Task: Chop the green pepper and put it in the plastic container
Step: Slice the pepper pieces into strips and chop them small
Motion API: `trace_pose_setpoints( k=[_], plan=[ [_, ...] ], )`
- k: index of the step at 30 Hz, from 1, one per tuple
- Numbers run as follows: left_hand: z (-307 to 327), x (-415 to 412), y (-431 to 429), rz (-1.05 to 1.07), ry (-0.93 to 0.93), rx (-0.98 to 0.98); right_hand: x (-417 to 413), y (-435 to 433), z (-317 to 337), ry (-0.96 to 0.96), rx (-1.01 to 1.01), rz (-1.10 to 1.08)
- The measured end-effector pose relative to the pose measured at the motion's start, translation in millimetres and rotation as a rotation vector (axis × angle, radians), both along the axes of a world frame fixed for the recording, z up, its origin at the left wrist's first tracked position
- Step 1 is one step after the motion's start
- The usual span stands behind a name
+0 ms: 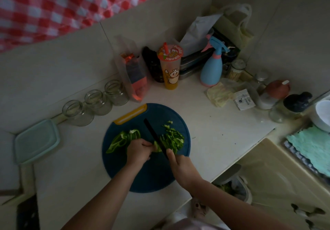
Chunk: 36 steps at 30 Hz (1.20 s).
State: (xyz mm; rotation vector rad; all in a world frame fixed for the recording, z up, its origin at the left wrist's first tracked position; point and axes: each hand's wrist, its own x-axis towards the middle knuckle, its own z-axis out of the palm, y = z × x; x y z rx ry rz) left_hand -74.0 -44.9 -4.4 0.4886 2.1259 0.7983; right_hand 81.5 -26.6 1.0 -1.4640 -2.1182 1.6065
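Seen from the head camera, the left hand [138, 149] pinches down a green pepper [123, 138] strip on the cutting board [151, 176], touching the knife [155, 137] clenched in the right hand [180, 165]. Likely risks: in dim light the blade nicks fingertips, or chopped pieces [172, 138] scatter right, well apart from the lidded plastic container [36, 141] far left on the table [214, 122].

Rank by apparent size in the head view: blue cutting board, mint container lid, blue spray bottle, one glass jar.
1. Blue cutting board
2. Mint container lid
3. Blue spray bottle
4. Glass jar

Bottle and jar look close; the bottle stands farther away, so this order is unsure.
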Motion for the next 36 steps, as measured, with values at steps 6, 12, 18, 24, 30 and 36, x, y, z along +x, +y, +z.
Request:
trace_pose_setpoints(
  k=[6,12,18,24,30,36],
  plan=[
    [-0.4,-2.2,1.4,-0.030,0.010,-0.022,5.2,-3.0,-7.9,-0.107,0.085,0.078],
    [-5.7,-6.9,3.9,-0.052,0.054,-0.072,7.5,-7.1,-7.0,-0.214,0.269,0.192],
    [-3.9,-4.4,6.0,-0.054,0.066,-0.080,5.3,-12.8,-8.0,-0.247,0.265,0.174],
    [-0.9,-0.2,7.6,-0.067,0.100,-0.077,4.1,-15.1,-6.5,-0.280,0.315,0.187],
    [1.7,3.0,8.5,-0.084,0.108,-0.076,9.2,-13.9,-3.5,-0.273,0.278,0.173],
    [4.6,3.7,7.4,-0.098,0.114,-0.068,10.1,-15.3,-5.0,-0.195,0.167,0.143]
  ],
)
